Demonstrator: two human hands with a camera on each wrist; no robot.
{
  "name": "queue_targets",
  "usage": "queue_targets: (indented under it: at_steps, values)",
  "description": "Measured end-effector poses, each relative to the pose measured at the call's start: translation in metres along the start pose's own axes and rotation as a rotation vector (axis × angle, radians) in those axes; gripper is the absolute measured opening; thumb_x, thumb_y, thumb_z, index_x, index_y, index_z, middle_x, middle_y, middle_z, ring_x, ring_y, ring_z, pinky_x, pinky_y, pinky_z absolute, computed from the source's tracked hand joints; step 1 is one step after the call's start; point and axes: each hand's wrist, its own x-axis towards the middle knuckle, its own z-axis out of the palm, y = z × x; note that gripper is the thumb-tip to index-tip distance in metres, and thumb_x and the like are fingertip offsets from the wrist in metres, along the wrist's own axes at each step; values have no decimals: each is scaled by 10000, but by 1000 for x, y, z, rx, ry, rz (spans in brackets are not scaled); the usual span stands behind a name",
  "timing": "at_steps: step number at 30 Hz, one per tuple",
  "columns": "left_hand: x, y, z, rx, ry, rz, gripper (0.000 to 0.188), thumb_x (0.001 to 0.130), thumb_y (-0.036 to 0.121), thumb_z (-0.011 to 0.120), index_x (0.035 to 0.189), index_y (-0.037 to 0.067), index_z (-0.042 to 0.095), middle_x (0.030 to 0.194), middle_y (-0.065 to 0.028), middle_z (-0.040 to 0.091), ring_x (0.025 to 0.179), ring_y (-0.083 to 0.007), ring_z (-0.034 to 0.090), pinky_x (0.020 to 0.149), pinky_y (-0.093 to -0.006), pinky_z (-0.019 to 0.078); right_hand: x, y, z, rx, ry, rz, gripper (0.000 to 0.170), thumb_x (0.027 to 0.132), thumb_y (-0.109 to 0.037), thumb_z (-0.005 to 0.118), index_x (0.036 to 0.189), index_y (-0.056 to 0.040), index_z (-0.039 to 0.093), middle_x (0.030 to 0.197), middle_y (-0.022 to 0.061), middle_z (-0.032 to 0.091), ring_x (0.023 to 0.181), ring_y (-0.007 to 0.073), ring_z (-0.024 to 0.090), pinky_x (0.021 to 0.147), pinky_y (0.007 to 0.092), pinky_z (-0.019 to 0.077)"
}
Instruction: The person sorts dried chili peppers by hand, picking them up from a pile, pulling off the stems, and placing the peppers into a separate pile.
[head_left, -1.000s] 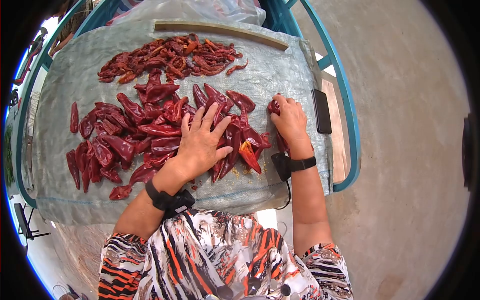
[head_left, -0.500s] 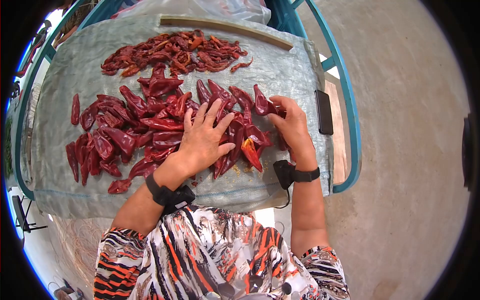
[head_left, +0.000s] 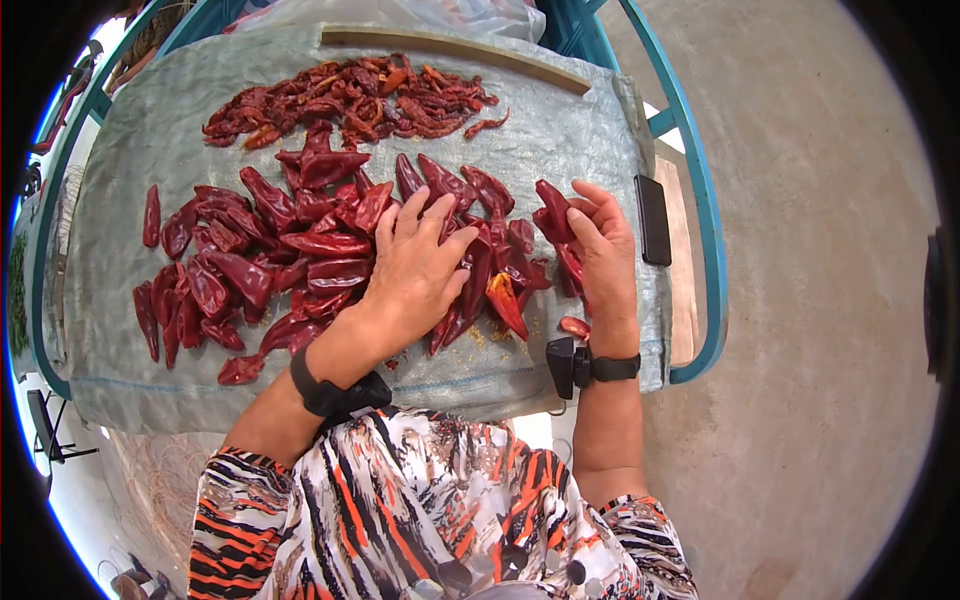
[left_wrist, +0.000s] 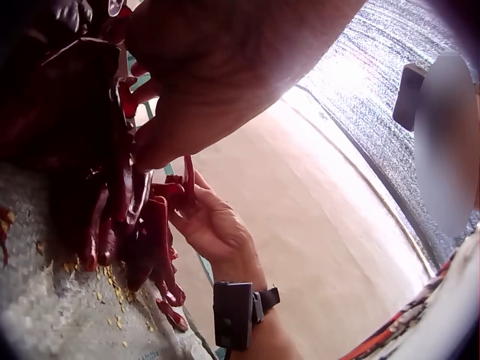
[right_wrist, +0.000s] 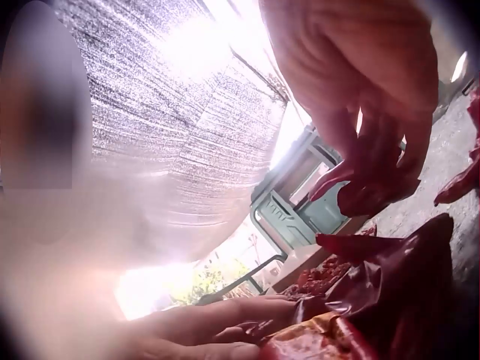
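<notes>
My left hand [head_left: 415,285] rests on a wide heap of glossy dark red peppers [head_left: 245,280], its fingers spread and slightly bent over them. To the right of the heap, my right hand [head_left: 608,265] pinches a red pepper [head_left: 552,212] between thumb and fingers, the pepper's end pointing up and away. In the right wrist view, the held pepper [right_wrist: 375,191] hangs below the fingers. More peppers lie under and beside the right hand, partly hidden by it. A pepper with an orange-yellow patch [head_left: 505,305] lies between the hands.
Shrivelled red peppers [head_left: 350,105] form a second pile farther back. A wooden strip [head_left: 455,57] lies along the far edge of the woven sheet [head_left: 150,400]. A black phone [head_left: 652,220] sits at the right edge, inside the blue-green rail [head_left: 712,270]. Yellow seeds [head_left: 480,335] are scattered near the front.
My right hand has turned from palm down to thumb side up and shifted slightly right, bringing up the pinched pepper. My left hand stays on the heap with its fingers a little more bent.
</notes>
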Motion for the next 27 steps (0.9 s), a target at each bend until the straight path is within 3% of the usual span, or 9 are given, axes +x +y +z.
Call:
queue_targets:
  at_steps: [3, 8, 14, 19, 22, 25, 27]
  values:
    - [14, 13, -9, -92, 46, 78, 461, 896, 87, 688, 1349, 162, 642, 1457, -183, 520, 1405, -414, 415, 1165, -583, 282, 2, 4, 7, 212, -29, 44, 407, 993, 5, 638, 1394, -29, 574, 1147, 70, 677, 1010, 118, 667, 886, 257, 553]
    - [18, 22, -2, -119, 41, 149, 432, 872, 68, 703, 1298, 134, 680, 1458, -193, 518, 1400, -408, 431, 1164, -560, 307, 4, 4, 11, 325, -56, -11, 384, 990, 2, 648, 1369, -18, 590, 1139, 76, 687, 998, 116, 666, 921, 255, 531]
    - [9, 19, 0, -75, -147, 123, 567, 834, 121, 787, 1377, 131, 625, 1510, -188, 475, 1435, -388, 412, 1196, -563, 282, -1, -14, 9, -63, 122, -117, 330, 992, -40, 676, 1318, -17, 628, 1117, 76, 705, 984, 116, 658, 908, 254, 519]
    - [5, 19, 6, -29, -159, 119, 589, 850, 225, 794, 1407, 159, 611, 1531, -165, 471, 1447, -360, 403, 1213, -566, 259, -8, -24, 15, -114, 56, -80, 292, 1024, -149, 669, 1282, -15, 647, 1112, 53, 710, 1033, 112, 653, 905, 275, 517]
    - [1, 13, 10, -28, -152, 129, 582, 872, 268, 771, 1423, 182, 602, 1539, -143, 467, 1453, -357, 394, 1215, -568, 257, -19, -21, -9, -465, 134, -61, 357, 941, -172, 748, 1271, -68, 660, 1067, 60, 717, 1027, 176, 666, 909, 347, 522]
    - [0, 11, 13, -10, -160, 124, 574, 885, 285, 757, 1429, 199, 597, 1552, -134, 455, 1457, -355, 387, 1219, -568, 253, -40, -15, -32, -1226, 14, -26, 449, 815, -178, 809, 1242, -125, 679, 1062, 87, 700, 1051, 281, 644, 928, 425, 505]
    - [0, 10, 13, -10, -167, 125, 574, 889, 289, 752, 1434, 204, 591, 1559, -132, 447, 1458, -355, 385, 1222, -567, 250, -56, -12, -29, -1356, 26, -96, 471, 766, -182, 815, 1219, -142, 691, 1079, 107, 681, 1073, 331, 613, 954, 463, 477]
